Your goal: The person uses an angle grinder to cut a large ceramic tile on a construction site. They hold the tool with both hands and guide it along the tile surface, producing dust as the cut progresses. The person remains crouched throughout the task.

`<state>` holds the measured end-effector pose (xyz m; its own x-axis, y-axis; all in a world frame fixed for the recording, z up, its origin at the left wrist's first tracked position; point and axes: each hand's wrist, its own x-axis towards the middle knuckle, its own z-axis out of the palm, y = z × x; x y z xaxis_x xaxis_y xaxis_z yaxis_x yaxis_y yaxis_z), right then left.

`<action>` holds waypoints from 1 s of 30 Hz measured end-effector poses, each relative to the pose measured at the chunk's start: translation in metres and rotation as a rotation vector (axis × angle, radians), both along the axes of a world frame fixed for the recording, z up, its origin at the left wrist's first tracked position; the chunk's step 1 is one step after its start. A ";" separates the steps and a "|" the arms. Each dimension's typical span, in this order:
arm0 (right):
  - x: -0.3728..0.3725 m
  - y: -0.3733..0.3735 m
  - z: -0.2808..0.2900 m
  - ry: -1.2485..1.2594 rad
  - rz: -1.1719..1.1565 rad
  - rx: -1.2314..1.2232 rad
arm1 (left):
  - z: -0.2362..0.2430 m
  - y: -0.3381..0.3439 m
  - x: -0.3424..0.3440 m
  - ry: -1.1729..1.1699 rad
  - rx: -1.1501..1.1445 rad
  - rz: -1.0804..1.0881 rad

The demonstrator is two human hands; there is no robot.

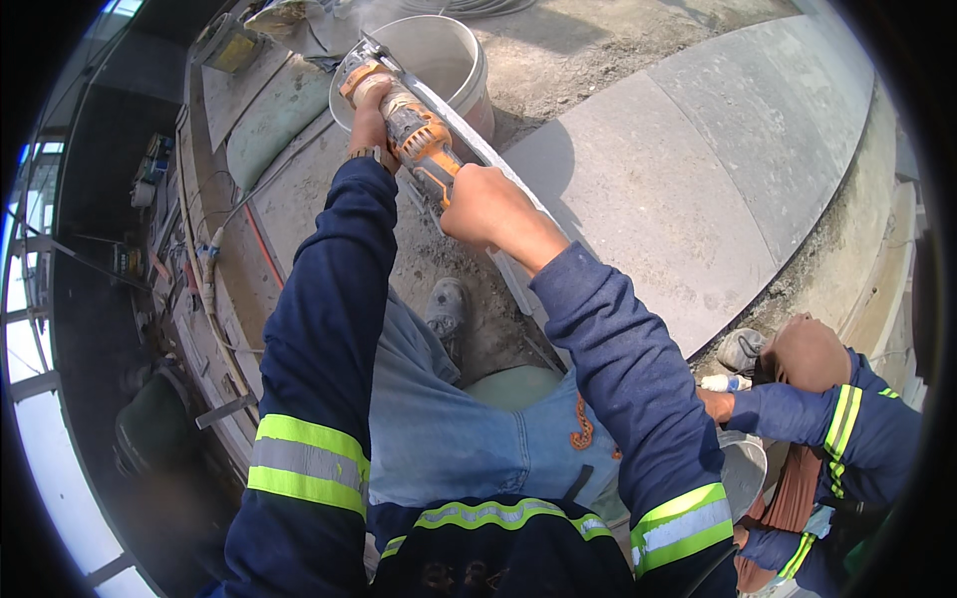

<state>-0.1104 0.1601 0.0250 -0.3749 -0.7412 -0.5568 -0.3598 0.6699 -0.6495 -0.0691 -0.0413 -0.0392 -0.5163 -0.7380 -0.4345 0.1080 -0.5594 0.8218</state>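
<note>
An orange and grey angle grinder point(417, 132) is held between my two hands, pointing away from me at a slant to the left. My left hand point(370, 122) is closed round its front part, near the head. Further back, my right hand point(490, 211) is wrapped round the rear handle. Alongside the grinder runs a long, narrow, pale strip point(477, 143), which passes over the rim of a white bucket point(478, 88). The grinder's head is over the bucket's left side; its disc is hard to make out, so contact with the strip cannot be told.
Large grey slabs point(678, 169) lie to the right. At the lower right a co-worker point(847, 429) in a dark striped jacket bends near another bucket point(743, 473). On the left are a greenish sack point(279, 135), cables with a connector point(209, 254) and boards.
</note>
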 end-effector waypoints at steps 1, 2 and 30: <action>0.000 -0.001 0.000 0.003 -0.002 0.002 | 0.000 0.000 0.000 -0.004 0.010 0.000; 0.000 -0.001 -0.001 0.007 -0.003 0.004 | 0.000 -0.001 0.000 -0.008 0.020 0.000; 0.000 -0.008 -0.012 0.010 0.014 -0.009 | -0.010 -0.008 0.001 0.013 0.007 -0.024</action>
<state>-0.1107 0.1517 0.0128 -0.3697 -0.7516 -0.5462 -0.3753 0.6586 -0.6522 -0.0679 -0.0496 -0.0496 -0.5397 -0.7220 -0.4329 0.1051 -0.5680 0.8163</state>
